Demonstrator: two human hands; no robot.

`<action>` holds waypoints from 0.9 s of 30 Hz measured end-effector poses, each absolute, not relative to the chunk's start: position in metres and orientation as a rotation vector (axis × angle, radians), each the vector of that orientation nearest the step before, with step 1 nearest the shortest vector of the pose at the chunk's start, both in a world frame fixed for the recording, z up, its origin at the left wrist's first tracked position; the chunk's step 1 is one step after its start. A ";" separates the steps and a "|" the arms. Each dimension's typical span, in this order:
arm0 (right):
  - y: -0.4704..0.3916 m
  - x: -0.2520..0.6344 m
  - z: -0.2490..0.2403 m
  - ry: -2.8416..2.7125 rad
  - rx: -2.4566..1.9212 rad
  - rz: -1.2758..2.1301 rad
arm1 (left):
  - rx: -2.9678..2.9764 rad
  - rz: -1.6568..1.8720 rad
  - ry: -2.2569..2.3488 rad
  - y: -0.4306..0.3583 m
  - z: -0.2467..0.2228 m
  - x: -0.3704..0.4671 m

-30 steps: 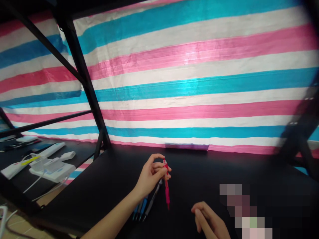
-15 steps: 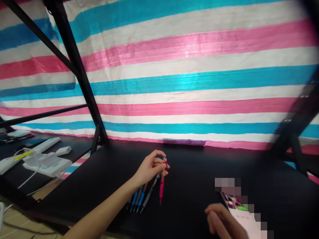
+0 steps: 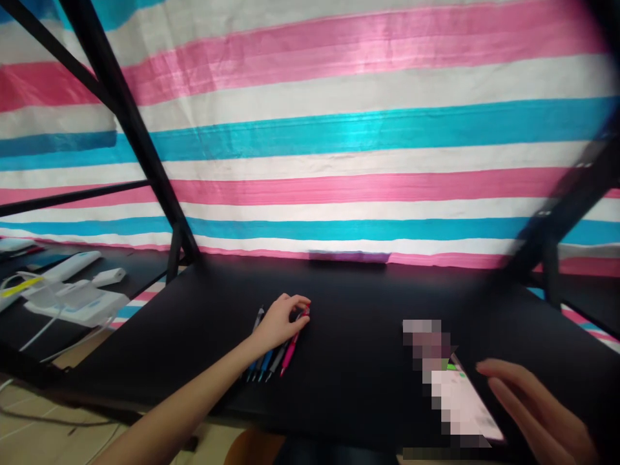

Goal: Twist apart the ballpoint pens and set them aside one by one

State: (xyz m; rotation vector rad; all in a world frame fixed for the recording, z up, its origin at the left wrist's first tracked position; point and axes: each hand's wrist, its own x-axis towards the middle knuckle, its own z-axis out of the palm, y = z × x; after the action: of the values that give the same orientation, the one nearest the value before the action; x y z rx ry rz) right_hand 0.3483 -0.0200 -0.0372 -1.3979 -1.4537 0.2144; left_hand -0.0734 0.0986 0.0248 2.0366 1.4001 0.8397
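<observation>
My left hand (image 3: 283,320) pinches the upper end of a pink pen (image 3: 291,352), which lies on or just above the black table at the right end of a row of pens. Beside it is a grey pen (image 3: 275,365), and left of that are blue pens (image 3: 265,367), their upper parts hidden beneath my hand. My right hand (image 3: 537,403) is at the lower right, fingers stretched out and apart, holding nothing. Just left of its fingertips a lit phone (image 3: 467,403) lies on the table, partly covered by blurred blocks.
The black table (image 3: 349,381) has metal frame posts (image 3: 140,155) at both sides. A striped sheet (image 3: 339,148) hangs behind it. On a neighbouring table at left are white power strips (image 3: 77,303) and cables.
My left hand has lowered the pink pen against the row, left of where it was. My right hand has moved right, from the phone's left side to its right. The view has shifted.
</observation>
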 end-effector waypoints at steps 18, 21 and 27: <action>-0.023 0.311 -0.010 -1.620 -1.389 0.384 | 2.442 0.836 1.516 0.117 0.009 -0.105; -0.024 0.311 -0.010 -1.635 -1.389 0.359 | 2.441 0.847 1.510 0.116 0.007 -0.105; -0.024 0.310 -0.011 -1.665 -1.407 0.364 | 2.437 0.797 1.496 0.118 0.006 -0.106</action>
State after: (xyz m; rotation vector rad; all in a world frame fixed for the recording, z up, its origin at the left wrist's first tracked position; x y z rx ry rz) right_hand 0.3100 -0.0243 -0.0110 -1.4075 -1.6645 0.3638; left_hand -0.1062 0.1179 0.0061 2.4374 1.4955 0.7967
